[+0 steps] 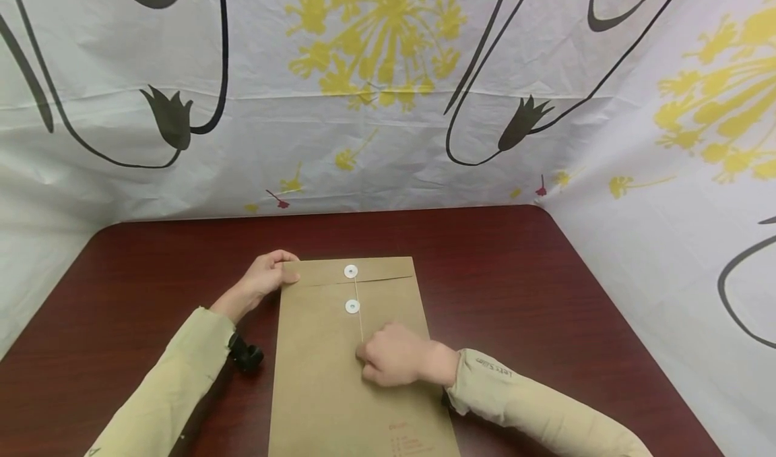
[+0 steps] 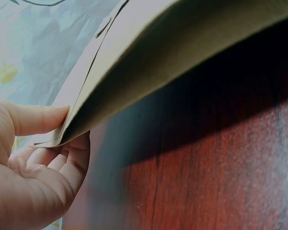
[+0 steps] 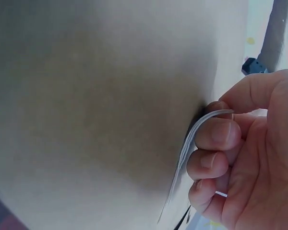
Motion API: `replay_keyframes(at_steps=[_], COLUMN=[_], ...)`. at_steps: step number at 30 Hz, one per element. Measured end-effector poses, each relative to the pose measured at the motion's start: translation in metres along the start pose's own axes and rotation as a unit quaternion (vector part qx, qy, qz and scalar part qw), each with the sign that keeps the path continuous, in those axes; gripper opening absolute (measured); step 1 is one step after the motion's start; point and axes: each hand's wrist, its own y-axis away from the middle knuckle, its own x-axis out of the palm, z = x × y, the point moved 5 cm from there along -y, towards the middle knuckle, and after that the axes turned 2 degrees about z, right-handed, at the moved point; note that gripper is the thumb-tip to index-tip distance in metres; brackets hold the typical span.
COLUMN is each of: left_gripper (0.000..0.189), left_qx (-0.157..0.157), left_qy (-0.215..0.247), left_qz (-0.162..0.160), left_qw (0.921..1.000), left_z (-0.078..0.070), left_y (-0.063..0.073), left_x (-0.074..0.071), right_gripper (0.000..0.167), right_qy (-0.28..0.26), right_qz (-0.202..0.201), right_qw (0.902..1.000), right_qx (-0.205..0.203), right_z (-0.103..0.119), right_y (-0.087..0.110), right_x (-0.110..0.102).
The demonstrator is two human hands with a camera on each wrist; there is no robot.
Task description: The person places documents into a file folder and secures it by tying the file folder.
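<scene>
A brown paper string-tie envelope point(image 1: 321, 376) lies lengthwise before me, its flap point(image 1: 388, 268) folded down at the far end. Two white button discs sit on it, one on the flap point(image 1: 351, 271) and one just below point(image 1: 352, 307). My left hand point(image 1: 267, 276) grips the far left corner; in the left wrist view the thumb lies on top and the fingers are underneath. My right hand point(image 1: 397, 356) is over the envelope's middle, pinching a thin white string point(image 3: 187, 143) with curled fingers. In the head view the string point(image 1: 360, 322) runs straight from the discs to that hand.
The envelope is on a dark red wooden table point(image 1: 515, 295). A white patterned cloth point(image 1: 254, 140) hangs behind the table and along its sides. Red print point(image 1: 409, 440) marks the envelope's near right part. A black wrist camera point(image 1: 245, 354) sits at the left sleeve.
</scene>
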Motion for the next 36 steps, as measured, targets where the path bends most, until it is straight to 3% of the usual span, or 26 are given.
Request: replay_keyframes(at_steps=[16, 24, 27, 31, 34, 36], left_gripper=[0.028, 0.028, 0.028, 0.028, 0.027, 0.028], left_qx=[0.0, -0.002, -0.003, -0.002, -0.003, -0.005], left_qy=[-0.006, -0.012, -0.015, -0.019, -0.02, -0.021], left_qz=[0.0, -0.002, -0.001, 0.002, 0.002, 0.0], left_qw=[1.0, 0.9999, 0.9999, 0.9998, 0.9998, 0.9998], left_z=[-0.001, 0.0, 0.0, 0.0, 0.0, 0.0], left_y=[0.0, -0.002, -0.002, -0.002, -0.002, -0.002], left_x=[0.0, -0.001, 0.0, 0.0, 0.0, 0.0], right_gripper=[0.024, 0.023, 0.022, 0.021, 0.022, 0.024], right_qy=[0.075, 0.076, 0.053, -0.023, -0.085, -0.128], right_qz=[-0.035, -0.041, -0.043, -0.042, -0.042, -0.04], right_qw=[0.993, 0.9905, 0.99, 0.9888, 0.9876, 0.9865], right_qx=[-0.085, -0.107, -0.123, -0.141, -0.126, -0.094], right_z=[0.027, 0.041, 0.047, 0.05, 0.046, 0.042], right_y=[0.023, 0.035, 0.044, 0.06, 0.076, 0.089], right_x=[0.001, -0.003, -0.003, -0.004, -0.005, -0.004])
